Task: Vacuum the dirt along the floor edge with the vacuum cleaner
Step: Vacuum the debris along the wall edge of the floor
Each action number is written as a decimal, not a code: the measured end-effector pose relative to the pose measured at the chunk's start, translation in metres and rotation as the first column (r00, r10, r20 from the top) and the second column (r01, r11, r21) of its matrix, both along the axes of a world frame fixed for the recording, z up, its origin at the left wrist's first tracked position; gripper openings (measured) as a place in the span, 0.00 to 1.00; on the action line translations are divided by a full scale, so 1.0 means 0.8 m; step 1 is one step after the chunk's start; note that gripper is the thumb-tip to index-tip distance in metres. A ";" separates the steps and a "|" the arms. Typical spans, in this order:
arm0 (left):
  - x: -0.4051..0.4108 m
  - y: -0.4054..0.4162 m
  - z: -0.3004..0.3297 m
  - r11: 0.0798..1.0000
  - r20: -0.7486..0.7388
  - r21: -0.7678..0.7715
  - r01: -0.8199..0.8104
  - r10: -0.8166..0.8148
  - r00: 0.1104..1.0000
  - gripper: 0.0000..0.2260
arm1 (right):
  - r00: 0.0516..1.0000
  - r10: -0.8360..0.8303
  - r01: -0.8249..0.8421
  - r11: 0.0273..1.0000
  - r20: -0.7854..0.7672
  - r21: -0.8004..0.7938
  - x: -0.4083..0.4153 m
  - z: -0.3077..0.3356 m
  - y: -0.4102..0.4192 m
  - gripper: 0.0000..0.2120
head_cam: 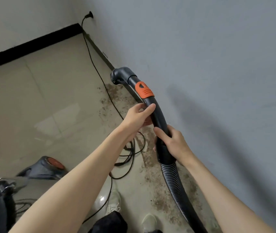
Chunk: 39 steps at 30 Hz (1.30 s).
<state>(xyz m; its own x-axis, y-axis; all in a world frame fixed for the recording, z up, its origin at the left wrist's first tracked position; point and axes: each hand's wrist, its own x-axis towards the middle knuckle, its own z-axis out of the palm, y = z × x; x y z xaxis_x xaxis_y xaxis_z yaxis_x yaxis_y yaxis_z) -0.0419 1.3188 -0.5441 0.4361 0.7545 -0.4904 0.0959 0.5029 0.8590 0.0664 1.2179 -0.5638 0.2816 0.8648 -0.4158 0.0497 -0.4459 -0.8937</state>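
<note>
I hold a black curved vacuum handle (pixel 159 113) with an orange slider (pixel 144 89) and a grey angled end piece (pixel 120 75) raised in front of the wall. My left hand (pixel 139 118) grips the handle just below the orange slider, thumb on top. My right hand (pixel 174 145) wraps around the lower handle where the ribbed hose (pixel 172 179) joins. Brown dirt (pixel 112 96) is scattered on the tile floor along the wall's base, running toward my feet. The vacuum body (pixel 46 167), grey with an orange button, sits on the floor at lower left.
A black power cord (pixel 97 69) runs from a wall plug (pixel 89 15) down across the floor and loops near my left wrist. A grey wall (pixel 218 64) stands on the right, a black baseboard (pixel 33 42) at the far side. My shoes (pixel 115 204) are below.
</note>
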 end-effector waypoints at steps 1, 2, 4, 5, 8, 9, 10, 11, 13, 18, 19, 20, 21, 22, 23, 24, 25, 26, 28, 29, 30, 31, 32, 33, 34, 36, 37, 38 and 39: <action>-0.002 0.014 -0.036 0.999 -0.015 0.039 0.006 -0.005 1.000 0.17 | 1.000 -0.009 0.009 1.000 -0.001 0.013 0.002 -0.031 0.016 0.09; -0.005 0.026 -0.076 0.997 -0.031 0.076 0.008 -0.006 0.999 0.17 | 1.000 -0.019 0.019 1.000 -0.006 0.021 0.004 -0.065 0.031 0.09; -0.020 0.043 -0.161 0.987 -0.124 0.157 0.016 0.004 0.992 0.13 | 0.998 -0.044 0.046 0.998 -0.051 0.032 0.006 -0.130 0.059 0.10; -0.030 0.046 -0.208 0.981 -0.211 0.191 0.036 0.005 0.977 0.12 | 0.994 -0.062 0.066 0.997 -0.091 0.039 0.006 -0.163 0.072 0.11; -0.061 0.042 -0.355 0.953 -0.512 0.224 0.204 -0.063 0.856 0.12 | 0.980 -0.109 0.123 0.990 -0.167 0.075 0.006 -0.254 0.103 0.12; -0.067 0.039 -0.400 0.935 -0.597 0.214 0.284 -0.105 0.795 0.12 | 0.977 -0.119 0.135 0.987 -0.179 0.083 0.006 -0.282 0.111 0.12; -0.072 0.034 -0.438 0.908 -0.663 0.205 0.366 -0.146 0.735 0.12 | 0.974 -0.126 0.144 0.986 -0.189 0.086 0.006 -0.308 0.116 0.11; -0.075 0.031 -0.473 0.872 -0.711 0.206 0.443 -0.177 0.680 0.13 | 0.972 -0.130 0.149 0.985 -0.196 0.086 0.005 -0.332 0.121 0.11; -0.076 0.025 -0.528 0.784 -0.781 0.232 0.575 -0.203 0.591 0.15 | 0.970 -0.126 0.145 0.986 -0.206 0.080 0.005 -0.372 0.129 0.11; -0.073 0.002 -0.606 0.737 -0.888 0.210 0.642 -0.130 0.440 0.23 | 0.969 -0.078 0.098 0.993 -0.234 0.072 0.015 -0.421 0.138 0.12; -0.072 -0.003 -0.615 0.740 -0.909 0.196 0.644 -0.109 0.402 0.25 | 0.968 -0.078 0.097 0.993 -0.239 0.071 0.017 -0.424 0.139 0.12; -0.070 -0.007 -0.622 0.740 -0.926 0.185 0.646 -0.089 0.367 0.27 | 0.965 -0.082 0.102 0.993 -0.249 0.067 0.018 -0.426 0.139 0.12; -0.068 -0.009 -0.627 0.740 -0.939 0.179 0.648 -0.068 0.337 0.29 | 0.960 -0.092 0.111 0.992 -0.265 0.059 0.017 -0.427 0.138 0.13; -0.064 -0.010 -0.630 0.739 -0.948 0.178 0.650 -0.048 0.315 0.29 | 0.954 -0.103 0.122 0.991 -0.280 0.052 0.017 -0.428 0.138 0.14; -0.060 -0.011 -0.632 0.739 -0.954 0.182 0.649 -0.029 0.300 0.29 | 0.949 -0.113 0.132 0.990 -0.294 0.046 0.016 -0.428 0.136 0.15; -0.057 -0.011 -0.634 0.739 -0.957 0.185 0.648 -0.014 0.290 0.29 | 0.944 -0.121 0.140 0.989 -0.308 0.040 0.015 -0.428 0.135 0.15; -0.054 -0.010 -0.635 0.736 -0.958 0.191 0.650 -0.004 0.286 0.28 | 0.939 -0.127 0.146 0.989 -0.321 0.035 0.014 -0.428 0.133 0.15; -0.052 -0.010 -0.635 0.729 -0.959 0.197 0.656 0.005 0.284 0.26 | 0.934 -0.131 0.150 0.988 -0.331 0.032 0.013 -0.427 0.132 0.15; -0.050 -0.007 -0.636 0.698 -0.963 0.207 0.686 0.020 0.271 0.23 | 0.934 -0.127 0.147 0.989 -0.334 0.034 0.011 -0.427 0.130 0.14; -0.050 -0.006 -0.636 0.675 -0.967 0.205 0.709 0.028 0.253 0.22 | 0.939 -0.122 0.141 0.989 -0.322 0.035 0.010 -0.427 0.129 0.13; -0.051 -0.004 -0.637 0.653 -0.972 0.198 0.731 0.033 0.233 0.23 | 0.944 -0.115 0.132 0.991 -0.309 0.036 0.008 -0.427 0.129 0.12; -0.052 -0.002 -0.637 0.640 -0.976 0.186 0.745 0.031 0.217 0.23 | 0.948 -0.105 0.122 0.992 -0.301 0.037 0.006 -0.427 0.129 0.11; -0.052 -0.001 -0.637 0.641 -0.977 0.175 0.747 0.022 0.210 0.24 | 0.950 -0.096 0.112 0.993 -0.298 0.037 0.003 -0.427 0.129 0.11; -0.051 0.001 -0.637 0.654 -0.978 0.164 0.739 0.007 0.211 0.25 | 0.951 -0.088 0.102 0.994 -0.298 0.034 0.000 -0.428 0.129 0.11; -0.050 0.003 -0.637 0.671 -0.976 0.156 0.725 -0.007 0.216 0.26 | 0.950 -0.082 0.095 0.995 -0.300 0.027 -0.003 -0.429 0.129 0.12; -0.047 0.005 -0.640 0.697 -0.969 0.164 0.699 -0.018 0.245 0.26 | 0.950 -0.074 0.081 0.997 -0.305 0.013 -0.007 -0.431 0.130 0.13; -0.047 0.005 -0.641 0.709 -0.963 0.175 0.683 -0.021 0.268 0.25 | 0.951 -0.067 0.073 0.997 -0.303 0.010 -0.009 -0.432 0.130 0.13; -0.047 0.004 -0.642 0.722 -0.955 0.190 0.666 -0.021 0.295 0.24 | 0.952 -0.059 0.066 0.998 -0.300 0.010 -0.009 -0.433 0.130 0.12; -0.048 0.003 -0.644 0.734 -0.948 0.202 0.649 -0.021 0.319 0.23 | 0.952 -0.054 0.060 0.998 -0.301 0.013 -0.009 -0.434 0.129 0.12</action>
<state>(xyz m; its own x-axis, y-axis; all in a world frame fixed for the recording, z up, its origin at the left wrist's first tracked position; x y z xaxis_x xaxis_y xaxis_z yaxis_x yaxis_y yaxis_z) -0.0801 1.3213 -1.0592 0.2897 0.8777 -0.3818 0.9504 -0.2166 0.2231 0.0591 1.3211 -0.9110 0.1957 0.8606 -0.4701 -0.2475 -0.4205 -0.8729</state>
